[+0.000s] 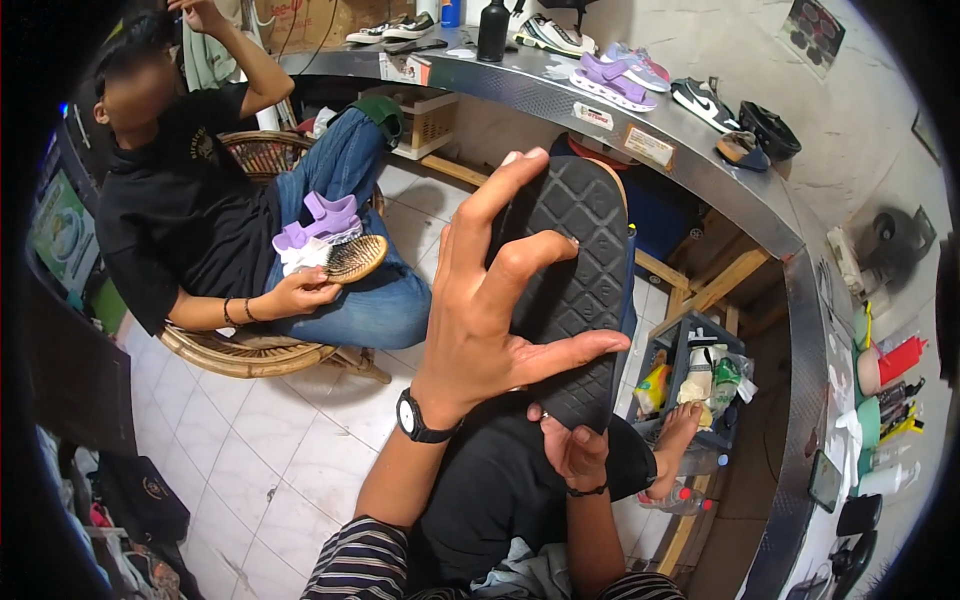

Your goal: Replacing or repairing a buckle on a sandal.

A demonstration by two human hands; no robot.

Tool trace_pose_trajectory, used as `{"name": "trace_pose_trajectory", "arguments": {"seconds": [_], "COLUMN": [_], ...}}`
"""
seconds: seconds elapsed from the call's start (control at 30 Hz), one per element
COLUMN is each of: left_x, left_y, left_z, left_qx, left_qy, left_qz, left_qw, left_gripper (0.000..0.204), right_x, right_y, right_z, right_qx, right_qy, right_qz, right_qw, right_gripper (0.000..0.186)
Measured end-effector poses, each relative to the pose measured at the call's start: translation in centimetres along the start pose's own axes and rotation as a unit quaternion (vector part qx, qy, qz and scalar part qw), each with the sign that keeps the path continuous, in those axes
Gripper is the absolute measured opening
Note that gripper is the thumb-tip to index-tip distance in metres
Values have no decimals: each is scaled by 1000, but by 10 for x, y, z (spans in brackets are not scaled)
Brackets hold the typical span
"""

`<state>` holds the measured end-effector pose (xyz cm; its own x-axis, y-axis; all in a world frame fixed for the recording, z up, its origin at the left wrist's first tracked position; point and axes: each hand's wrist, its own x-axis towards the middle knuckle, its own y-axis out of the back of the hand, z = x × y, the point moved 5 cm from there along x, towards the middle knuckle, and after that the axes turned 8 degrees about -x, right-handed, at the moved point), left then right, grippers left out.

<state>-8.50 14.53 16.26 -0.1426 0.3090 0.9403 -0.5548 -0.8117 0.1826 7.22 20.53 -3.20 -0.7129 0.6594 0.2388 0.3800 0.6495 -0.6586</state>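
A sandal (590,290) is held up in front of me with its black, diamond-patterned sole facing me; its upper side is hidden. My right hand (575,450) grips the lower end, its fingers partly behind the sole. Across the sole's left side is my left hand (490,290), fingers spread and bent, thumb stretched to the right. Its fingertips lie over the sole, but I cannot tell whether they touch it. A black wristwatch (422,418) is on my left wrist. My lap in dark trousers (480,480) is below, with a grey cloth (525,572) on it.
A person (190,200) in a wicker chair (250,355) holds a wooden brush (357,259) beside a purple sandal (330,217). Along the curved metal counter (480,80) stand several shoes and a black bottle (492,32). A grey crate (700,350) of supplies and plastic bottles (685,500) are at right.
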Motion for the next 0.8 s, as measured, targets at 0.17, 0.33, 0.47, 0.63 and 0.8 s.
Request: {"name": "trace_pose_trajectory", "arguments": {"seconds": [0.17, 0.33, 0.47, 0.63, 0.8], "left_x": [-3, -5, -10, -15, -18], "left_y": [5, 6, 13, 21, 28], "left_z": [-12, -16, -24, -37, -43], "left_qx": [3, 7, 9, -7, 0], "left_qy": [-15, -28, -11, 31, 48], "left_qz": [-11, -7, -9, -11, -26], "left_qw": [1000, 1000, 1000, 999, 999], "left_gripper": [86, 87, 87, 86, 79], "right_x": [3, 3, 3, 3, 5], "right_y": [-2, -4, -5, -9, -8], "right_z": [-3, -7, -9, -14, -13], "right_qx": [5, -21, -41, -104, -122], "right_qy": [4, 14, -4, -5, -32], "right_qz": [11, 25, 27, 55, 57], "right_qw": [1000, 999, 999, 993, 990], "right_gripper": [77, 67, 61, 50, 55]}}
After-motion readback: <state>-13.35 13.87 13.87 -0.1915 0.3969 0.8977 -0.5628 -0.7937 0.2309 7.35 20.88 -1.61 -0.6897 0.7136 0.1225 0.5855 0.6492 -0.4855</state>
